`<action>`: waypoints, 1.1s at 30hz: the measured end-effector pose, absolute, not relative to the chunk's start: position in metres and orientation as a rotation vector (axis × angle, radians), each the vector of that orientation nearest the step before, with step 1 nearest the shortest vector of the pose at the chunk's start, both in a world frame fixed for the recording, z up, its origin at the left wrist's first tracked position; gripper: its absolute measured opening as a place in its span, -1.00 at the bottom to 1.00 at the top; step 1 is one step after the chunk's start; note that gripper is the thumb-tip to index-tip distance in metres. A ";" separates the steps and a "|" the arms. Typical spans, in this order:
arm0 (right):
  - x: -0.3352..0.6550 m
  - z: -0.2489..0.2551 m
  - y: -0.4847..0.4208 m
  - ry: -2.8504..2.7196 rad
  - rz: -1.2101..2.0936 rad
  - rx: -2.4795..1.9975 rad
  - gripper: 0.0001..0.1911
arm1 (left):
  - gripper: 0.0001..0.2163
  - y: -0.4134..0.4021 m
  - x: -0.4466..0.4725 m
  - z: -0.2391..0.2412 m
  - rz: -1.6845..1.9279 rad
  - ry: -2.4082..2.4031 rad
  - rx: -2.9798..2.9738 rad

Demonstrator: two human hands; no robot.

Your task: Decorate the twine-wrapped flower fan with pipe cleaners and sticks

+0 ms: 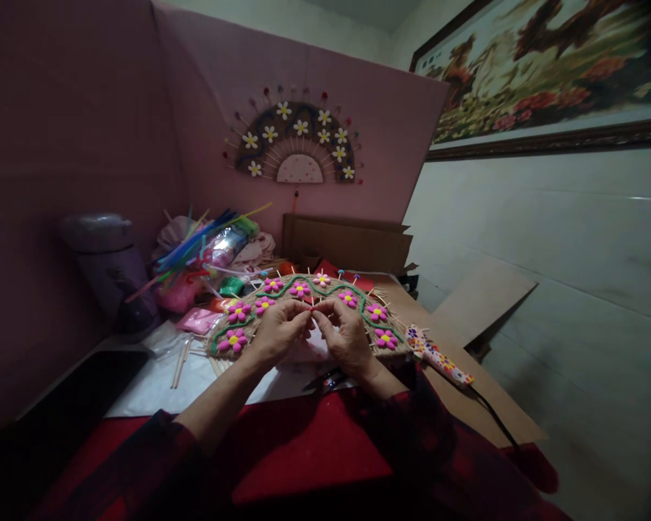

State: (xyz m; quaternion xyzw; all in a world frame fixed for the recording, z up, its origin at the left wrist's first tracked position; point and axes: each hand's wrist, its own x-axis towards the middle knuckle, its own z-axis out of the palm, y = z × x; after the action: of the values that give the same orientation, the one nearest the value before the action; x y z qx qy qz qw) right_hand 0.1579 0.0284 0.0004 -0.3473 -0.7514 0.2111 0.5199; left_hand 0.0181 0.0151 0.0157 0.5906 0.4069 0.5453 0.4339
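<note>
Both hands meet in front of a twine-wrapped fan [276,293] that carries pink clay flowers with yellow centres and a wavy green strip. Fingertips of my left hand [283,329] and my right hand [347,336] pinch together on a tiny red piece [311,308], perhaps clay; its exact shape is too small to make out. Thin sticks with small coloured tips poke out along the fan's upper edge. My hands hide the fan's lower middle. Dark-handled scissors or pliers [330,379] lie just below my right hand, partly covered.
A colourful glue gun [439,354] with a black cord lies on cardboard at right. Bagged clay and pipe cleaners [206,246] pile up at left, beside a tumbler [108,275]. Loose sticks [181,364] rest on white paper. A finished-looking fan [298,145] hangs on the pink panel behind.
</note>
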 end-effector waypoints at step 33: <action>0.157 0.001 0.037 -1.548 1.240 -0.628 -0.81 | -0.98 0.017 0.014 0.008 1.402 1.013 1.701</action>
State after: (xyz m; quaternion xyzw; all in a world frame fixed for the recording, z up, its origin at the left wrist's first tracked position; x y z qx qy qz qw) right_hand 0.1569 0.0374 0.0012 -0.2604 -0.6417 0.5141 0.5060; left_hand 0.0142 0.0166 0.0081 0.6568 0.3910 0.5412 0.3504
